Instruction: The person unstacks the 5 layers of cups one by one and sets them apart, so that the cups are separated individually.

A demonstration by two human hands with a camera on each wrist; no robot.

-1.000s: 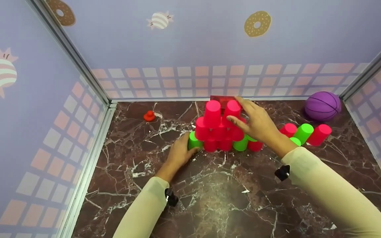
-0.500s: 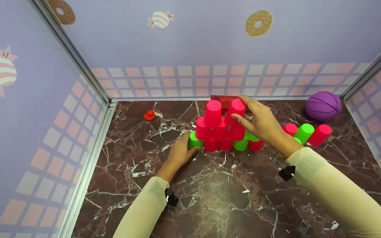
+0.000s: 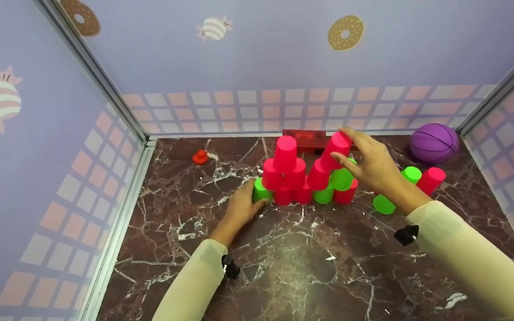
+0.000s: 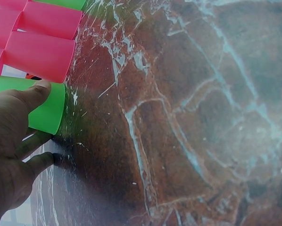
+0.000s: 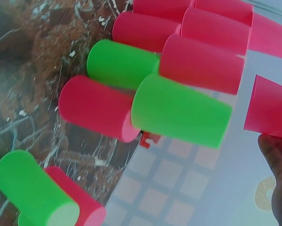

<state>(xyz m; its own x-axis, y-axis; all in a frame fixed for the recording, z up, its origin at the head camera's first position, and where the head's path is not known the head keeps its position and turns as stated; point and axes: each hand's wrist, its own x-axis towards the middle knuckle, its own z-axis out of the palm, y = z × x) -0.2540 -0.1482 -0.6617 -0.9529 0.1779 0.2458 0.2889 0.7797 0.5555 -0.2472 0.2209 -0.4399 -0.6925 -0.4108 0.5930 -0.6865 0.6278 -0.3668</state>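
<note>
Upside-down red and green cups stand stacked in tiers at mid-table in the head view. My left hand holds the green cup at the left end of the bottom row, thumb on its near side in the left wrist view. My right hand grips a red cup by its side, tilted, above the right end of the second tier. The right wrist view shows this held cup apart from the green second-tier cup. Another red cup stands on the top tier at left.
Loose cups, among them a red cup and a green cup, are partly behind my right forearm. A purple ball sits in the back right corner. A red translucent object lies behind the stack, a small red duck-like toy at left.
My right hand has lifted the red cup off its place beside the other top cup and moved it right, uncovering the green second-tier cup. My left hand has stayed in place.
</note>
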